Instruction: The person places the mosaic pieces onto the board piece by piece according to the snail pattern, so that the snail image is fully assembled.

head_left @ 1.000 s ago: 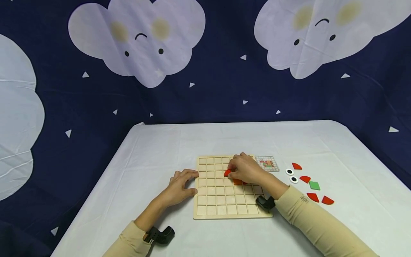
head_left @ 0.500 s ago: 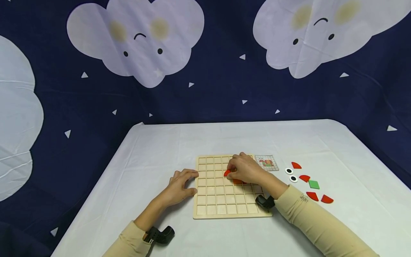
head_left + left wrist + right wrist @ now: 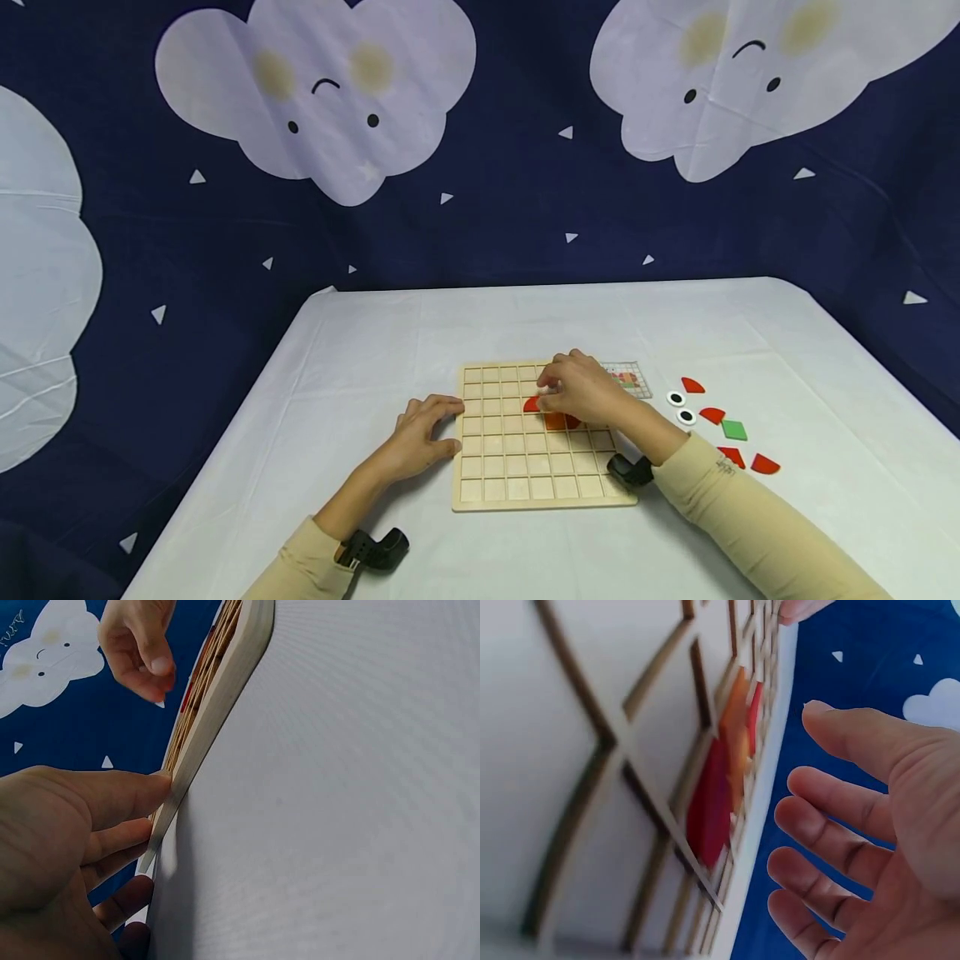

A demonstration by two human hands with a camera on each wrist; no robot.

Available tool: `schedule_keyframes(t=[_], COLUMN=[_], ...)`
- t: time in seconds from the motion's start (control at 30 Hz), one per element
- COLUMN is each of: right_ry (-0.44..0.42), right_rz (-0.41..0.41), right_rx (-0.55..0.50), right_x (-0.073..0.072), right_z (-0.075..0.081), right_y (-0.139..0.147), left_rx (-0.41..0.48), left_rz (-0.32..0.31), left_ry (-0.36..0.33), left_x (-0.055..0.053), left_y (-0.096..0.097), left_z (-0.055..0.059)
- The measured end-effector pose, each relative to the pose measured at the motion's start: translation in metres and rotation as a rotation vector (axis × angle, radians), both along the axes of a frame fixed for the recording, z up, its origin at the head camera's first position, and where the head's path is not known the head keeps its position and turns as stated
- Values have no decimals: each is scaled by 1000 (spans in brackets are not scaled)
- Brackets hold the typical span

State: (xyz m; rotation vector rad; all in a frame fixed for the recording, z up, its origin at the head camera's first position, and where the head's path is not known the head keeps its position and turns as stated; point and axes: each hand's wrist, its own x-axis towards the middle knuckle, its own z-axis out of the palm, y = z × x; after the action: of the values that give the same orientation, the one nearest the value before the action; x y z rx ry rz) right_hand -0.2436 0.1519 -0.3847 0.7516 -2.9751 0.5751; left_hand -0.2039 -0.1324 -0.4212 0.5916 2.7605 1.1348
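Fingers [image 3: 799, 814] of the right hand [image 3: 588, 393] are apart and hold no visible piece; since the previous view they have separated from the red quarter piece [image 3: 531, 404] and backed off toward the right edge of the gridded board [image 3: 517, 490]. This placement is judged complete, although full seating cannot be confirmed. Left hand [image 3: 416, 437]: thumb and fingers are apart, touching the board's left edge, apparently steadying it. On the grid, an orange piece [image 3: 554, 422] lies nearer the board's near edge than the quarter piece, with a dark red piece [image 3: 572, 422] beside it. Toward the worktop's [image 3: 375, 358] right edge lie red pieces [image 3: 766, 465], a green piece [image 3: 734, 431] and two eye discs [image 3: 686, 417]. Obstruction: the right hand covers far-right cells and part of the pattern card [image 3: 633, 381].
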Motion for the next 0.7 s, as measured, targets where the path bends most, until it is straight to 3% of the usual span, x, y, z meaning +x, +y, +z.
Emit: schedule_keyframes(t=[0.27,0.7], right_ry=[46,132], right_rz=[-63,-208], right_rx=[-27,-11], right_x=[21,78], right_z=[16,19], right_y=[36,122], left_rx=[0,-4], left_rz=[0,0], left_ry=[2,12], left_x=[0,0], left_y=[0,0], left_z=[1,0])
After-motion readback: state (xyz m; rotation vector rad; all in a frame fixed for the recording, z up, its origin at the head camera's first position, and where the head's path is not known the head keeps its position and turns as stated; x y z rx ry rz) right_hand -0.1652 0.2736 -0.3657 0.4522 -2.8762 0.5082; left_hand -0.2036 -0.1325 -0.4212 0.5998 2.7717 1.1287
